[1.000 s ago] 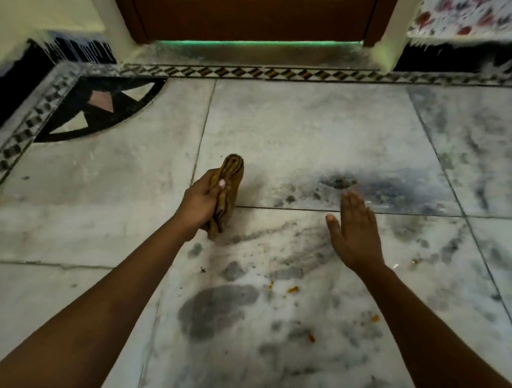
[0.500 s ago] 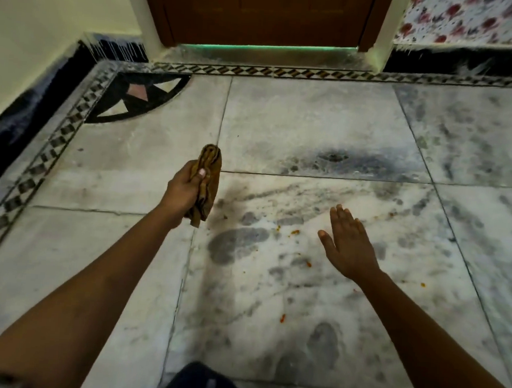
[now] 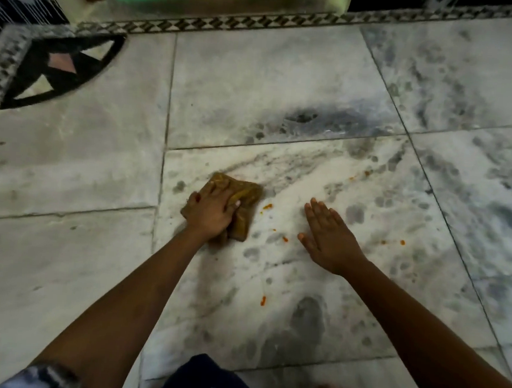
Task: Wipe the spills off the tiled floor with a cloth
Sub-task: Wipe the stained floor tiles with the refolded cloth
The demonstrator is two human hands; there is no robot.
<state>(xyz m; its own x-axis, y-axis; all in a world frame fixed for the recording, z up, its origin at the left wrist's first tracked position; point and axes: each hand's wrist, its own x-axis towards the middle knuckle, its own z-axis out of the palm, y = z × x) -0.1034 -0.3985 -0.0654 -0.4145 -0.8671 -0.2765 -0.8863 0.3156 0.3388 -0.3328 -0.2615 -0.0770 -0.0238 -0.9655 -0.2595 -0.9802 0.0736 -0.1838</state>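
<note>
The left hand [image 3: 209, 211] presses a crumpled brown cloth [image 3: 242, 203] flat onto the tiled floor [image 3: 69, 165], fingers curled over its top and gripping the folds. The cloth lies just right of the vertical grout line, on the streaked marble tile. To the right of the cloth, the right hand [image 3: 330, 238] is spread flat with straight fingers, holding nothing; whether it touches the floor cannot be told. Small orange spills [image 3: 285, 239] dot the tile between cloth and right hand, more beyond that hand.

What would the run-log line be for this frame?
left hand: presses cloth on floor | right hand: open, flat | orange spills: remain
</note>
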